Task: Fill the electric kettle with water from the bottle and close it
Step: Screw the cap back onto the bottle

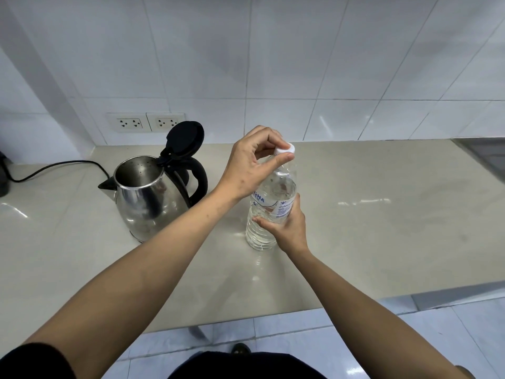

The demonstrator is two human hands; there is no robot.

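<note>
A clear plastic water bottle (276, 192) stands upright on the beige counter (369, 228), holding water. My left hand (251, 165) pinches its white cap (285, 149) at the top with thumb and fingers. My right hand (287, 228) wraps the bottle's lower body from the right. To the left stands a steel electric kettle (147, 198) with a black handle. Its black lid (185, 138) is swung up and open, and the inside looks empty. The spout points left.
A black cord (54, 169) runs from the kettle's left side toward a dark object at the far left edge. Two wall sockets (146, 123) sit on the white tiled wall behind. The counter's front edge runs across the lower right, with tiled floor below.
</note>
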